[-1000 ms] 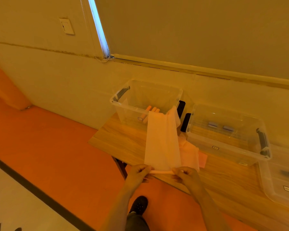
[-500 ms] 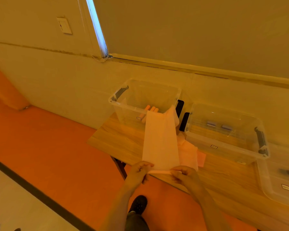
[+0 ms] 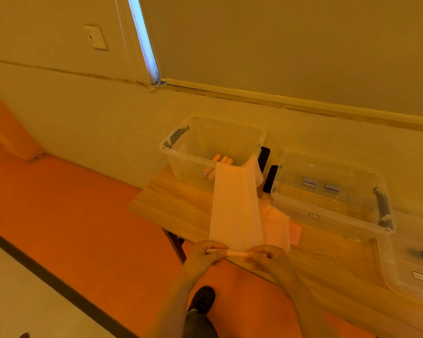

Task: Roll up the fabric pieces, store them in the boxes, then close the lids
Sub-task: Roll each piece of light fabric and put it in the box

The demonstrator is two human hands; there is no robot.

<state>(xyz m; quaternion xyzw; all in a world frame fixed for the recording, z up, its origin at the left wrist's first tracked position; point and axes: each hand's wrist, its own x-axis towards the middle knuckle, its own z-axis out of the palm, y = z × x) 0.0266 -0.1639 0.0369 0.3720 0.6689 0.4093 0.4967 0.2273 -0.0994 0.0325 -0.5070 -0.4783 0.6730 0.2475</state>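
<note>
Since a second ago, both hands have turned the near hem over, so a thin roll now runs between them. Left hand and right hand each pinch one end of that roll with curled fingers at the near edge of the surface. From there the fabric strip stretches straight away, its far end draped at the left box, where finished rolls lie. Rolling likely proceeds away from the body, both hands equally near.

Fabric strip on table, between two boxes.
</note>
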